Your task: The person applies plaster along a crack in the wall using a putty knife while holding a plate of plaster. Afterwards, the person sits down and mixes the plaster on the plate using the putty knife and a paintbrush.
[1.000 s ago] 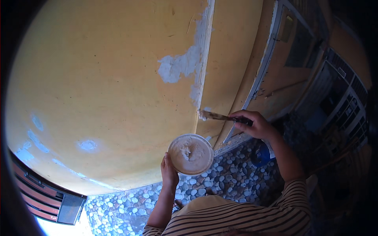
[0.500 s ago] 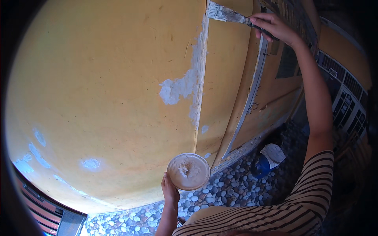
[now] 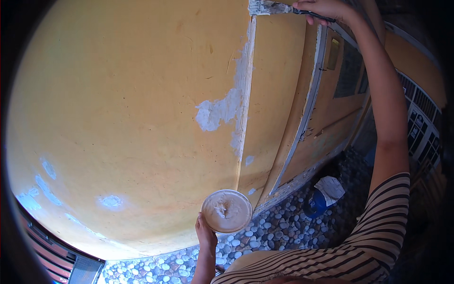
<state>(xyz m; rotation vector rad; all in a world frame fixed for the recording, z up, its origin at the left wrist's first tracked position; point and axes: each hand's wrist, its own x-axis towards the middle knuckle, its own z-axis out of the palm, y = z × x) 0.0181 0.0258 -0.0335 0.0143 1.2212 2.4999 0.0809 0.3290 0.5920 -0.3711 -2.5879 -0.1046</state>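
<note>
High at the top of the view, my right hand (image 3: 326, 9) is closed round the dark handle of a putty knife (image 3: 272, 7). Its broad blade, smeared with whitish filler, lies against the wall's vertical corner edge. Below it, a strip of pale filler (image 3: 242, 71) runs down that edge and widens into a patch (image 3: 213, 113) on the yellow wall (image 3: 127, 94). Low in the middle, my left hand (image 3: 206, 232) grips the side of a round tub (image 3: 227, 211) of creamy filler, its open top facing me. Most of the left fingers are hidden under the tub.
Pebbled flooring (image 3: 161, 267) runs along the wall's foot. A blue container (image 3: 316, 204) with a whitish sheet on it stands at right. A slatted reddish-brown object (image 3: 47, 253) sits at lower left. Smaller filler patches (image 3: 110, 201) mark the lower wall; a white gate (image 3: 421, 128) is far right.
My right hand and the putty knife have moved slightly up, and the blade is more level. The tub in my left hand sits slightly lower in the view.
</note>
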